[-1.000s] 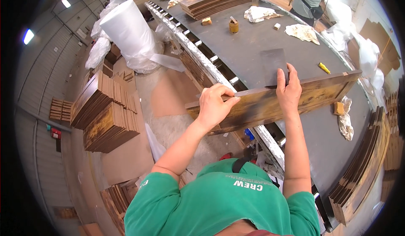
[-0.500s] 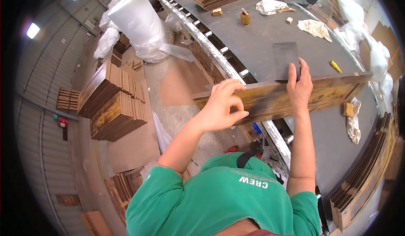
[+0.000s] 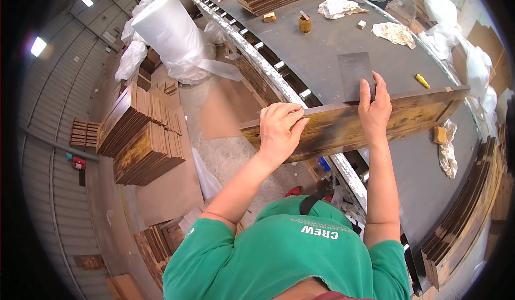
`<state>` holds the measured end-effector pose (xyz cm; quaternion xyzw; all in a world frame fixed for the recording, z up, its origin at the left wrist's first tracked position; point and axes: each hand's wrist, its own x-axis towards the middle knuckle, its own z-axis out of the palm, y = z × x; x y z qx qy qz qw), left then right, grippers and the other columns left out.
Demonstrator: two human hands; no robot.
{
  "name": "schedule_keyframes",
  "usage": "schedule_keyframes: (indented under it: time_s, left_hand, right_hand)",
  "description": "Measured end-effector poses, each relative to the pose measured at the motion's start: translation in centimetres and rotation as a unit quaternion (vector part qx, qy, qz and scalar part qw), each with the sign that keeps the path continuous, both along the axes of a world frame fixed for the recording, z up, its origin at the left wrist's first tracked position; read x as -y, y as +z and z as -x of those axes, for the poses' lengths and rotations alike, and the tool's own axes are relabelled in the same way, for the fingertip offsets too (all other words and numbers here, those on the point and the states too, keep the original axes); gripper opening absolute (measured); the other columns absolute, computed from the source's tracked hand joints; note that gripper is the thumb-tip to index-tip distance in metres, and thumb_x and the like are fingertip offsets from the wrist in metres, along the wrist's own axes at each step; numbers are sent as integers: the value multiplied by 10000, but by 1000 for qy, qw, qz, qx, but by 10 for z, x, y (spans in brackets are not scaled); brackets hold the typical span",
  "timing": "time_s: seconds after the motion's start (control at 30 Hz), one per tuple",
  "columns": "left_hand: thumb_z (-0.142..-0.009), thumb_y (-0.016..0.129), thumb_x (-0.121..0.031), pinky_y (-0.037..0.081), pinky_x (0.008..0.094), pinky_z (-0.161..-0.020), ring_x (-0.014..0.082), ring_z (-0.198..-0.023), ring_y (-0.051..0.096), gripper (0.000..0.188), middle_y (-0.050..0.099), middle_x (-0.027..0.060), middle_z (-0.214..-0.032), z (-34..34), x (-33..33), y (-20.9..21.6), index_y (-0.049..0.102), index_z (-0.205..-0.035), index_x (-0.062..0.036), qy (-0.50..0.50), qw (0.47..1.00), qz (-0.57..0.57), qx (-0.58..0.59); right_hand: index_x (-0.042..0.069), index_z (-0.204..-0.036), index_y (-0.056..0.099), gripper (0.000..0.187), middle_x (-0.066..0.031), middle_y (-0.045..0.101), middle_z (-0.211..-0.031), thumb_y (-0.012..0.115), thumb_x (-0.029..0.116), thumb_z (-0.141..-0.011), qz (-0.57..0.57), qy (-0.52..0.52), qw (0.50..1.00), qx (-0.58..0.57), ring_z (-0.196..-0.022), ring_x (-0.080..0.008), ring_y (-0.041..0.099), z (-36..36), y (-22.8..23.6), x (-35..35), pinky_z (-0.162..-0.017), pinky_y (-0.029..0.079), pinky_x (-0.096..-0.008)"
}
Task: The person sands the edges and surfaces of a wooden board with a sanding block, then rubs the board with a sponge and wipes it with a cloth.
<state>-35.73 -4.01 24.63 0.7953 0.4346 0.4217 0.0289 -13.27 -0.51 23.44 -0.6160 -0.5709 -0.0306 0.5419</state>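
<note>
A long brown wooden panel [image 3: 327, 131] stands on edge across the near side of the dark work table, its left end reaching past the table's edge. My left hand [image 3: 280, 130] is closed over the panel's upper edge near that end, fingers bent and thumb on the near face. Farther right, my right hand [image 3: 375, 109] is closed on a thin dark grey rectangular sheet [image 3: 354, 72], which sticks up beyond the panel's top edge. The right palm lies against the panel's near face. Whether the sheet touches the panel is hidden by the hand.
On the table [image 3: 407, 139] lie a yellow cutter-like tool [image 3: 422, 80], stained rags [image 3: 394, 34], a tan block [image 3: 440, 135] and a small brown pot [image 3: 304, 23]. Panels are stacked at the right [image 3: 464, 214] and on the floor at left [image 3: 147, 158]. A bubble-wrap roll [image 3: 171, 37] stands beyond.
My left hand has closed onto the panel's upper edge; earlier its fingers were loosely curled in front of it. The right hand still holds the sheet, and the view has shifted slightly.
</note>
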Motion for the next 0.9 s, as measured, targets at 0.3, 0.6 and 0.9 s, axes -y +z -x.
schedule_keyframes:
  time_s: [0.3, 0.6, 0.9]
  left_hand:
    - [-709, 757, -99, 410, 340, -797, 223, -881, 576, 126, 647, 61, -940, -11, 1, -8, 680, -797, -52, 37, 994, -40, 90]
    - [-705, 764, -124, 397, 357, -863, 242, -967, 549, 135, 614, 72, -1017, -12, 5, 0, 653, -744, -58, 80, 993, 28, 78]
    - [-708, 758, -140, 387, 387, -893, 280, -1029, 534, 168, 595, 88, -1061, -16, -4, -1, 600, -732, -87, 69, 997, 12, 42]
  right_hand:
    - [31, -1205, 521, 378, -177, 624, -1065, 592, 261, -913, -12, 10, 1000, 0, -950, -360, 587, 0, -1, -4, -814, 469, -412]
    - [33, -1214, 511, 386, -179, 622, -1072, 584, 269, -918, 0, 7, 1000, -8, -962, -364, 581, 0, -2, 1, -832, 457, -418]
    - [20, -1156, 568, 364, -204, 635, -1018, 608, 263, -888, -48, -39, 998, 34, -904, -372, 597, -3, 2, -3, -798, 472, -429]
